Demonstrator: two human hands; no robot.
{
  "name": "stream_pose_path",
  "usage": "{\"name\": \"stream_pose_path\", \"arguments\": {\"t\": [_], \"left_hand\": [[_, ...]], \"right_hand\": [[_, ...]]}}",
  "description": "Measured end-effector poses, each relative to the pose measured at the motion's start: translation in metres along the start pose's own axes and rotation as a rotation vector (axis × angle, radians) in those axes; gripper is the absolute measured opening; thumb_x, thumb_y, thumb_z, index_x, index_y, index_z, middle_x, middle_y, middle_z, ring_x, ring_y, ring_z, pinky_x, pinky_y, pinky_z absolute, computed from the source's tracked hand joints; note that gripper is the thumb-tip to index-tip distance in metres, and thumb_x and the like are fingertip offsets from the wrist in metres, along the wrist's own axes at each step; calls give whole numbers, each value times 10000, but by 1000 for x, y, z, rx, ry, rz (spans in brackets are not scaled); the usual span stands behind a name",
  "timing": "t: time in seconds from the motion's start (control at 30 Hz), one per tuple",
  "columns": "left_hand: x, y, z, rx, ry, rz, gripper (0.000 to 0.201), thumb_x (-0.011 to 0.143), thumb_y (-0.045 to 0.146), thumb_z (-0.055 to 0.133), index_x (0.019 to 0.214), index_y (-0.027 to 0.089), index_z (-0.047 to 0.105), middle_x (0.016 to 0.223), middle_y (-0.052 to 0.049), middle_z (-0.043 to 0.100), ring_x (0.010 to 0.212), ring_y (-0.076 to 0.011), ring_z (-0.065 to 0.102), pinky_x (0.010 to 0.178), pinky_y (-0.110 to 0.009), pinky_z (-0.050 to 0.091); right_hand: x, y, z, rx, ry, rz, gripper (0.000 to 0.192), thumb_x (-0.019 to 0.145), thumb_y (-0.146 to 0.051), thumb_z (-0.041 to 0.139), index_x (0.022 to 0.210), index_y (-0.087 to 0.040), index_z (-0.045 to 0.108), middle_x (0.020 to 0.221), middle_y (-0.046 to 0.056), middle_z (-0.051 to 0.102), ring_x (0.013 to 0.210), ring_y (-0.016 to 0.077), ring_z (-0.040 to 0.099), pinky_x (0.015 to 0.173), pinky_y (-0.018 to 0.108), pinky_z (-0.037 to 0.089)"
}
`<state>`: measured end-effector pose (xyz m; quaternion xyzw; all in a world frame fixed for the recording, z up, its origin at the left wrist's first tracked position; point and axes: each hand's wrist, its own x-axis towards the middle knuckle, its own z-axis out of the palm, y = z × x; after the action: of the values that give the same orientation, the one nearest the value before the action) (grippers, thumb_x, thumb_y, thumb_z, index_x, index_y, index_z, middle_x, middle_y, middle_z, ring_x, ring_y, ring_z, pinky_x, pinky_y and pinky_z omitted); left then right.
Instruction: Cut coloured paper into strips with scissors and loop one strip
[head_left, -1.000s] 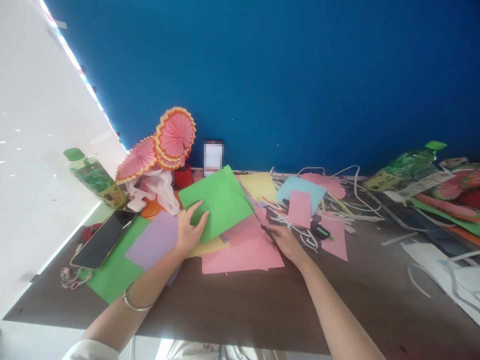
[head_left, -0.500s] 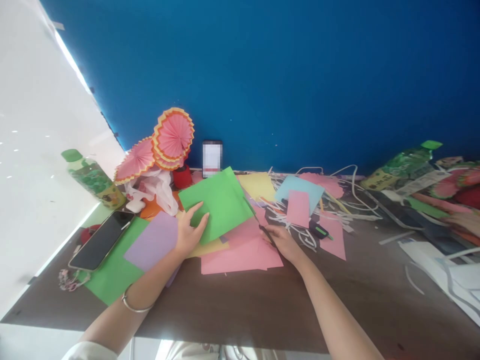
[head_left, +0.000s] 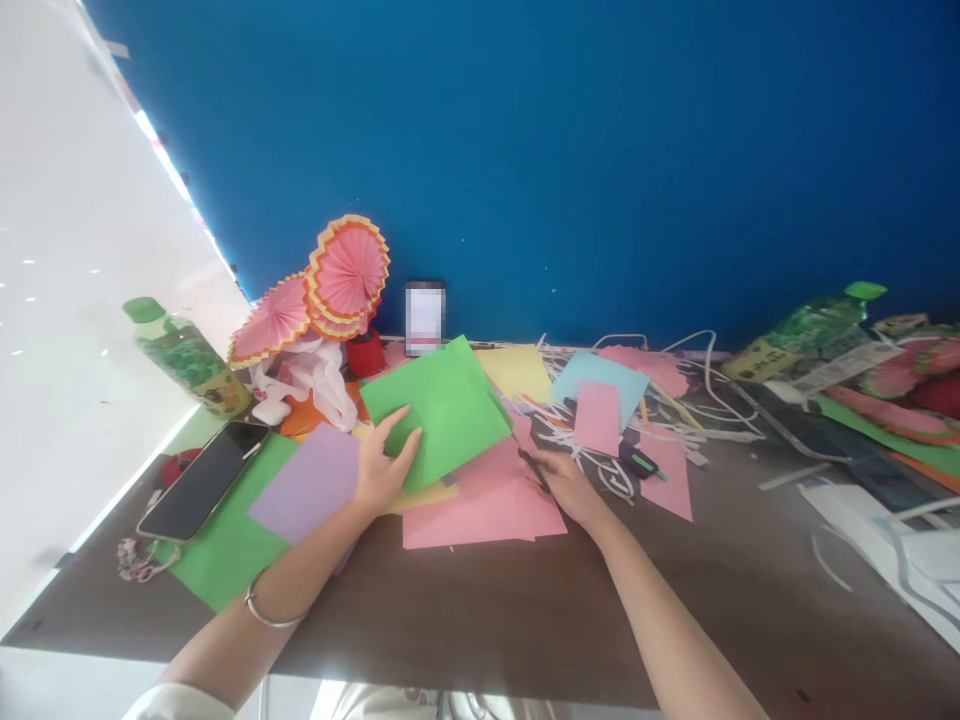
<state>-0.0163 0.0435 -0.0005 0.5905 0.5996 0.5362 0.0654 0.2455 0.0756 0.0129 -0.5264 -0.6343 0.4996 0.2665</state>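
L hand (head_left: 382,470) spread on green sheet (head_left: 450,415), corner twd blue wall (head_left: 570,180); R hand (head_left: 568,483) gripping dark tool (head_left: 533,468), long axis pointing far-L

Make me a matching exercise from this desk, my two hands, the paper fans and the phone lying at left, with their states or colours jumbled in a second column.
Column one
1. left hand
2. right hand
3. pleated paper fans
4. phone at left

Column two
A. gripping a dark tool
B. lying flat, dark side up
C. spread on a green sheet
D. pink, edged orange and yellow

Pairs: 1-C, 2-A, 3-D, 4-B
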Motion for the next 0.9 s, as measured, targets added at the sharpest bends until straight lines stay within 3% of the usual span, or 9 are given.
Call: {"name": "stream_pose_path", "arguments": {"t": [0.9], "left_hand": [[-4, 0, 2, -76, -79, 10, 337, 772, 351, 569, 1070, 194, 578, 1047, -69, 638, 990, -197, 582, 888, -367, 458]], "right_hand": [[0, 3, 1, 37, -30, -20, 395, 718, -529, 559, 582, -174, 449, 502, -67, 302, 462, 66, 285, 451, 223, 224]]}}
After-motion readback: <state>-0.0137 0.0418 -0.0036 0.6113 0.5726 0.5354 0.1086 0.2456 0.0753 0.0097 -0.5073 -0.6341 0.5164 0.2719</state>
